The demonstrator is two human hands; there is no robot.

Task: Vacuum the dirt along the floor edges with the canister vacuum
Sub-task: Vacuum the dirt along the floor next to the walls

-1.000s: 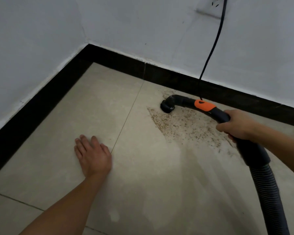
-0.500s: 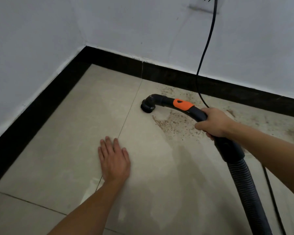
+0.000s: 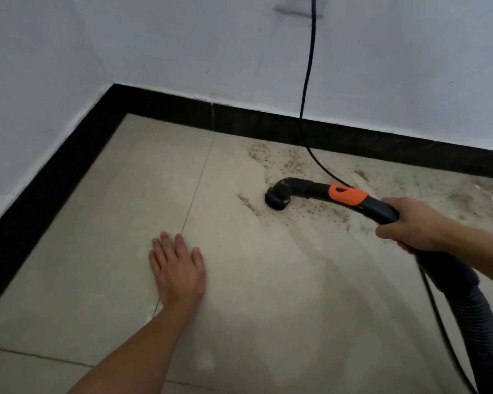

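My left hand (image 3: 177, 268) lies flat with fingers spread on the pale tile floor (image 3: 97, 251), and further right the vacuum's round black nozzle (image 3: 276, 196) sits mouth-down among brown dirt (image 3: 285, 163) near the black skirting (image 3: 254, 120), its curved tube banded orange, my right hand (image 3: 410, 227) wrapped round it ahead of the ribbed hose (image 3: 473, 322).

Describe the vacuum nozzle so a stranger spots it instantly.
Start at the black baseboard along the back wall, where the power cord hangs down. Just in front, amid scattered dirt on the tile, sits the nozzle. It is the round black mouth ending the orange-banded tube the right hand grips.
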